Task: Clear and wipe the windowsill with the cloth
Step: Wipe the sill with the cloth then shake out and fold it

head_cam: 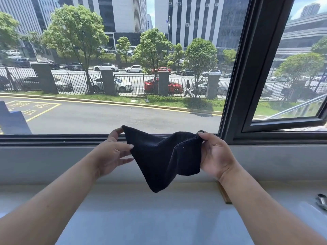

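A black cloth [162, 156] hangs in the air above the pale grey windowsill [141, 209], stretched between both hands. My left hand [111, 154] pinches its upper left corner between thumb and forefinger, the other fingers spread. My right hand [215, 154] grips the upper right corner in a closed fist. The cloth's lower point droops towards the sill without touching it.
A thin wooden strip [224, 194] lies on the sill under my right forearm. A small metal object [322, 200] sits at the sill's far right edge. The dark window frame [247, 76] stands behind, with a sash tilted open at the right.
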Demonstrator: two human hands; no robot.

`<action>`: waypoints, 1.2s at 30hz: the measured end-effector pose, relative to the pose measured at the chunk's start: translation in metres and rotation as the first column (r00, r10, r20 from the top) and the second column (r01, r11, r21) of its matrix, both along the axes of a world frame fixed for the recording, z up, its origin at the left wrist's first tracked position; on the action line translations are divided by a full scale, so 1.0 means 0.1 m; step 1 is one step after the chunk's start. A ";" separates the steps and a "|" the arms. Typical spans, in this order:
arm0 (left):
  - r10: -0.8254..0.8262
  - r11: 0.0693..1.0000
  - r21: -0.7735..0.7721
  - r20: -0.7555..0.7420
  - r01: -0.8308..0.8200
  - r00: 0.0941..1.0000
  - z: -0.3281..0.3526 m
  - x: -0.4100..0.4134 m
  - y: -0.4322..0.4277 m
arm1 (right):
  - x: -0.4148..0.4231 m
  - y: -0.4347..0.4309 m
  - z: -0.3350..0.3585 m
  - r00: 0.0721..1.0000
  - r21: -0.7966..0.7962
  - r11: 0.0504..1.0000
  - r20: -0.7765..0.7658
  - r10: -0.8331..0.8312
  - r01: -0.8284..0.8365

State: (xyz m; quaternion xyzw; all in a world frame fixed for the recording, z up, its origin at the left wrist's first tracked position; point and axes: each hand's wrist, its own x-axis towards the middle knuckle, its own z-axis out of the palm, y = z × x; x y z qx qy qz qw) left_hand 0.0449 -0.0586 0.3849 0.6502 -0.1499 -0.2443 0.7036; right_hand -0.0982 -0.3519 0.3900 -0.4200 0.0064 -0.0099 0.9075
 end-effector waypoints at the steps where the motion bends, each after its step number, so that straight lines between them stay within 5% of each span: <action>1: -0.029 0.999 -0.043 -0.016 0.028 0.999 0.01 0.02 0.02 | -0.01 -0.01 -0.02 1.000 -0.006 1.000 -0.012 -0.007 0.007; 5: -0.135 0.984 -0.132 -0.103 0.121 0.985 0.03 0.00 -0.03 | 0.01 0.09 -0.07 1.000 -0.011 1.000 0.005 0.002 -0.002; 9: 0.022 0.999 -0.031 -0.073 -0.025 0.997 -0.01 -0.05 -0.18 | 0.07 0.20 -0.01 0.999 -0.081 0.997 0.041 0.020 -0.016; 16: 0.216 0.958 -0.177 -0.062 -0.223 0.975 0.15 0.10 -0.04 | 0.02 0.05 -0.12 0.990 -0.551 0.825 0.013 -0.138 0.122; 20: 0.242 0.948 -0.196 -0.067 -0.251 0.968 0.25 0.13 -0.08 | -0.02 0.07 -0.24 0.991 -0.302 0.951 -0.082 -0.103 0.073; 24: 0.236 0.938 -0.224 -0.146 -0.265 0.961 0.20 0.14 -0.10 | -0.03 0.21 -0.07 0.996 -0.042 0.996 0.026 0.085 -0.084; 30: 0.124 0.980 -0.109 -0.304 -0.164 0.945 -0.11 -0.02 -0.17 | 0.01 0.64 0.40 0.986 0.016 0.997 0.151 0.075 -0.078; 36: -0.233 0.969 -0.030 -0.436 0.244 0.869 -0.34 -0.19 -0.18 | 0.08 0.83 0.70 0.971 0.007 0.998 0.229 0.064 -0.067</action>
